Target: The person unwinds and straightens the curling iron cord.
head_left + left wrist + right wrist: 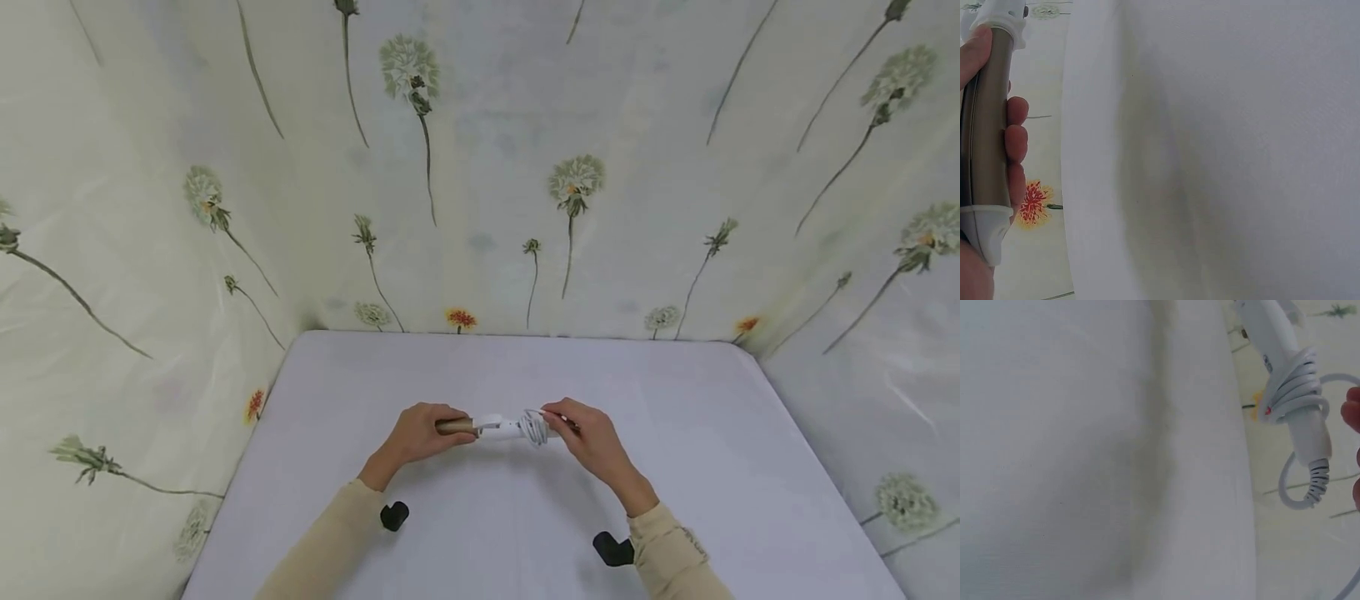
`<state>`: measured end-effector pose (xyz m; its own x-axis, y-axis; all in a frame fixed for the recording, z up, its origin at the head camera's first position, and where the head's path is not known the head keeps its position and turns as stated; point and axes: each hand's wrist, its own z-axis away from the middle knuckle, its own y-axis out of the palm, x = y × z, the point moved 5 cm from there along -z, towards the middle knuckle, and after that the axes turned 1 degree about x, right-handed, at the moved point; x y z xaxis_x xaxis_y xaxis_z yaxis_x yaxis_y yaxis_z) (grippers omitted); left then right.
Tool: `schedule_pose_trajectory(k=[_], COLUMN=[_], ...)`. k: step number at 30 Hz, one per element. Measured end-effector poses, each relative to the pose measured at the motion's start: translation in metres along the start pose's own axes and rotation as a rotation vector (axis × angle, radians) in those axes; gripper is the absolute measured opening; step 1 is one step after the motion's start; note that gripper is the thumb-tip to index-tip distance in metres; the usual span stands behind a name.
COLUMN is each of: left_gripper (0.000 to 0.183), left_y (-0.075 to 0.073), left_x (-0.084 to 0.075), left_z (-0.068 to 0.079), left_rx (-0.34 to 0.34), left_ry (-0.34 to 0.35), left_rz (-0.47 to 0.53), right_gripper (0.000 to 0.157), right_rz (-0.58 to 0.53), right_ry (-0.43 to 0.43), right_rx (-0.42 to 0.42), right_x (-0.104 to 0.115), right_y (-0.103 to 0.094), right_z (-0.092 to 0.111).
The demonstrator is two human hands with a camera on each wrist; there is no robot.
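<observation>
Item 1: iron (510, 432), a hair tool by its look, white with a brownish barrel (992, 119). Location: between the two hands, apparently raised above the worktop (465, 367), a shadow beneath. Long axis: left to right, roughly along the worktop's far edge; barrel to the left, white handle (1310, 434) to the right.

Item 2: cord (1297, 387), white, in several coils round the handle; a loop leads off from the coils towards the right fingertips.

Item 3: left hand (427, 431). Grip: clasping the barrel, thumb on one side, fingers round the other.

Item 4: right hand (596, 442), the nearer one to the coils, just beside them. Grip: apparently pinching the cord's loose run; the exact contact is cut off in the wrist view.

Item 5: black pieces (394, 516), two, one by each sleeve (330, 533); use cannot be told.

Item 6: flower-printed sheeting (487, 167), round the worktop.

Containers: none shown.
</observation>
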<state>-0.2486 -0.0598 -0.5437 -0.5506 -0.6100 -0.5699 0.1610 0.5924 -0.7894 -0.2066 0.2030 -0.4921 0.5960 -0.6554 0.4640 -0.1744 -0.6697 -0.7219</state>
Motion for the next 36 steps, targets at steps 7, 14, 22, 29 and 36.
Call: schedule_pose_trajectory(k=[7,14,22,29,36], left_gripper=[0.036,0.037,0.037,0.036,0.042], left_y=[-0.006,-0.008,-0.009,-0.013,-0.017], left_x=[-0.007,-0.01,-0.01,-0.009,-0.006], left_z=[-0.008,-0.009,-0.008,-0.01,-0.012], left_rx=[0.0,0.054,0.079,0.068,0.009], left_ry=[0.079,0.071,0.035,-0.019,-0.036], left_rz=[0.029,0.133,0.301,0.34,0.234], right_gripper=[0.014,0.013,0.014,0.009,0.011], right_rz=[0.029,0.016,-0.053,-0.145,-0.069], right_ry=[-0.03,-0.034,0.063,0.377,0.326], right_rx=[-0.002,0.036,0.12,0.263,0.246], right_x=[-0.01,-0.027,-0.041,-0.054,-0.05], right_y=[-0.008,-0.009,0.003,0.046,0.073], right_z=[-0.013,-0.022,-0.022,0.011,0.033])
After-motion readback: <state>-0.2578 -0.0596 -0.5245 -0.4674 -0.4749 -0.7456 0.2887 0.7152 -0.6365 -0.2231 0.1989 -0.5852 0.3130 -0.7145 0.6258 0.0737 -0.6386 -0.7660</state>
